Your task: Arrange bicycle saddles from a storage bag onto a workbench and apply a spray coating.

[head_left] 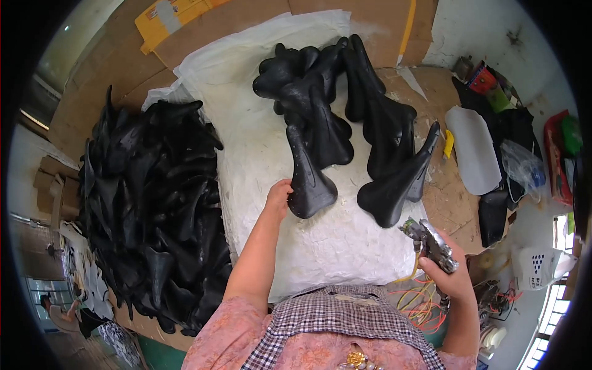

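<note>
My left hand (280, 195) grips the left edge of a black bicycle saddle (311, 194) by its wide end. That saddle lies on a white padded sheet (259, 142), its narrow nose pointing away from me. In my right hand (451, 269) is a worn silver air tool (435, 246) with a yellow hose at its front; its exact kind is unclear. The tool is held above the right edge of the sheet, just to the right of another black saddle (390, 196). Farther back, more saddles (302, 74) overlap in two rows.
A large heap of black saddles (154, 209) stands left of the sheet. To the right are a yellow-handled tool (448, 143), a long grey-white panel (473, 151) and a plastic bag (523, 163). Coiled hoses (419, 305) hang near my right forearm, by a white basket (539, 268).
</note>
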### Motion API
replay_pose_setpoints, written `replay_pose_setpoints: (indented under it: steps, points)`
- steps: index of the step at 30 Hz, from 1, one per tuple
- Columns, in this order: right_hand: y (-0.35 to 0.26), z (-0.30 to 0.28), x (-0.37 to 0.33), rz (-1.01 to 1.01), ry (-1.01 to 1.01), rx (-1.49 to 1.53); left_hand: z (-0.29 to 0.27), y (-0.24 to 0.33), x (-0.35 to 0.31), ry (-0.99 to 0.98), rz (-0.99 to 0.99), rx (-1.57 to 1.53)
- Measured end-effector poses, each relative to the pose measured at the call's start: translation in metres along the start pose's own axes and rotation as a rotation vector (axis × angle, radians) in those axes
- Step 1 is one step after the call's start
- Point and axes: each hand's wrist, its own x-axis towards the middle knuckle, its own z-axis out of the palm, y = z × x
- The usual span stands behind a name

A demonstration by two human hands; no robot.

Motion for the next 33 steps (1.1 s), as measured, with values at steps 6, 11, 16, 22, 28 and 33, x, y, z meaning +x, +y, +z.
replay_pose_setpoints:
  steps: [6, 11, 16, 22, 28, 33]
  points:
    - [-0.031, -0.003, 0.021, -0.178, 0.267, 0.314, 0.0, 0.028, 0.023, -0.064, -0.005, -0.195]
    - [-0.031, -0.012, 0.012, -0.126, 0.179, 0.246, 0.047, 0.086, 0.064, -0.232, 0.072, -0.163]
    - [-0.01, -0.023, 0.012, 0.037, 0.096, 0.136, 0.098, 0.091, 0.089, -0.128, 0.282, 0.158]
    - [0.003, -0.029, 0.044, 0.052, 0.121, 0.104, 0.067, 0.064, 0.083, -0.182, 0.464, 0.277]
    - [-0.031, -0.023, 0.073, -0.073, 0.031, 0.069, 0.017, 0.033, 0.014, -0.193, 0.326, -0.157]
    - [-0.055, -0.017, 0.073, -0.289, 0.138, 0.233, -0.017, 0.036, -0.02, -0.218, 0.314, -0.281]
